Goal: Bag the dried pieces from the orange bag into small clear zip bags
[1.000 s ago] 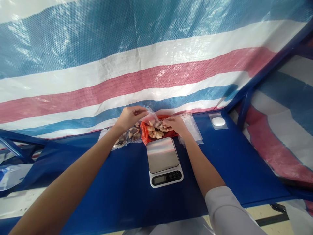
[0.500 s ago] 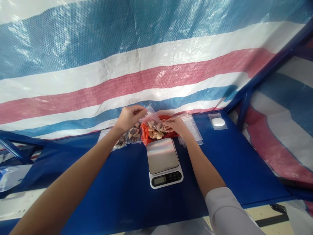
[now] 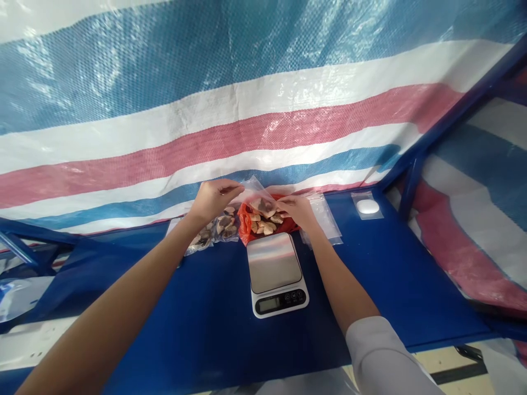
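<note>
Between both hands a clear plastic bag (image 3: 256, 192) is stretched above a red plastic bag (image 3: 244, 224). My left hand (image 3: 214, 198) pinches its upper left edge. The fingers of my right hand (image 3: 297, 210) are closed on its lower right side, where brown and cream pieces show through or behind the film. More such pieces (image 3: 265, 226), like stones or dried mushroom chunks, lie in the open red bag. Just in front stands a white kitchen scale (image 3: 275, 274) with a bare steel plate; no reading is legible.
Filled clear bags (image 3: 226, 226) lie left of the red bag. Flat clear bags (image 3: 325, 219) lie to its right. Farther right is a white oval object (image 3: 367, 206) on clear film. A striped tarp (image 3: 247, 131) hangs behind the blue table (image 3: 197, 318); a blue frame bar (image 3: 411, 184) rises right.
The clear bag has shifted slightly, with my left hand a little further left. Both hands keep their hold, and the scale has not moved.
</note>
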The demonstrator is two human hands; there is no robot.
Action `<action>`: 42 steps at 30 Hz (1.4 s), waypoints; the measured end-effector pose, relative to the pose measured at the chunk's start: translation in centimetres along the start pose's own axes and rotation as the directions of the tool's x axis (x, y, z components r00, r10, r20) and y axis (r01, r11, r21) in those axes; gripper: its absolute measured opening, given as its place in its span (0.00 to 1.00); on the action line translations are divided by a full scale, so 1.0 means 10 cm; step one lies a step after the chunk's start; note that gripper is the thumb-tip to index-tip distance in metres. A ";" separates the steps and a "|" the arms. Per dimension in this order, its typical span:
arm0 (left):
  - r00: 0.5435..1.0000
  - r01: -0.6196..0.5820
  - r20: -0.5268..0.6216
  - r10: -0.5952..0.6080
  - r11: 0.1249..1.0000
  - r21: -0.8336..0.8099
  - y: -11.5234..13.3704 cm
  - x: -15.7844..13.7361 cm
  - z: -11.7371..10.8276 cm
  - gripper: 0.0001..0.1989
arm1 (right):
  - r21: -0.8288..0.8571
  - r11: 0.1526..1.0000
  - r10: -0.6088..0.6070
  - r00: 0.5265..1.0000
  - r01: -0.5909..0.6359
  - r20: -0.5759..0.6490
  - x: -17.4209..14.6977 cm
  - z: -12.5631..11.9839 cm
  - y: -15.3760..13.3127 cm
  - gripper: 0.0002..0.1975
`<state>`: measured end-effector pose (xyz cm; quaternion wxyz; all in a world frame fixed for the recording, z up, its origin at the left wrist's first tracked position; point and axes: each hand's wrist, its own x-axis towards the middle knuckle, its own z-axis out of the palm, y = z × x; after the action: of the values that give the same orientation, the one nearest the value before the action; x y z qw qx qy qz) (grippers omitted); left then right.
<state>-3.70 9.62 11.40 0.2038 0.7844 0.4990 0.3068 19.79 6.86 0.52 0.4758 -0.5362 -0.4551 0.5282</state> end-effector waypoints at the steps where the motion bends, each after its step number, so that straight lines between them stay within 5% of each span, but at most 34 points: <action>1: 1.000 -0.010 -0.012 0.010 1.000 0.005 -0.01 0.01 0.00 0.20 | -0.008 1.000 -0.012 1.000 0.012 -0.007 0.00 0.02 0.01 0.10; 7: 0.997 0.005 0.074 -0.007 1.000 0.029 -0.07 -0.02 0.00 0.20 | -0.422 0.890 -0.176 0.984 0.172 0.030 0.02 0.06 0.06 0.07; 14: 0.998 0.057 -0.016 -0.056 0.998 0.025 -0.09 -0.02 -0.04 0.18 | -0.426 0.882 -0.227 0.974 0.203 -0.007 0.02 0.06 0.04 0.08; 19: 0.996 0.065 0.064 -0.064 0.998 -0.013 -0.04 -0.03 -0.05 0.17 | -0.492 0.843 -0.232 0.972 0.218 0.033 0.00 0.10 -0.01 0.08; 32: 0.991 0.118 0.072 -0.113 0.991 -0.068 -0.11 -0.04 -0.12 0.21 | 0.007 0.997 -0.073 0.997 0.073 0.026 -0.01 0.02 0.04 0.12; 42: 0.992 0.083 0.095 -0.080 0.996 -0.036 -0.10 -0.05 -0.07 0.19 | -0.061 0.992 -0.115 0.993 0.112 -0.042 -0.03 -0.03 0.00 0.10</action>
<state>-5.01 9.60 11.10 0.2549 0.7728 0.5143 0.2709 20.10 6.57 0.54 0.4993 -0.5350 -0.4891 0.4745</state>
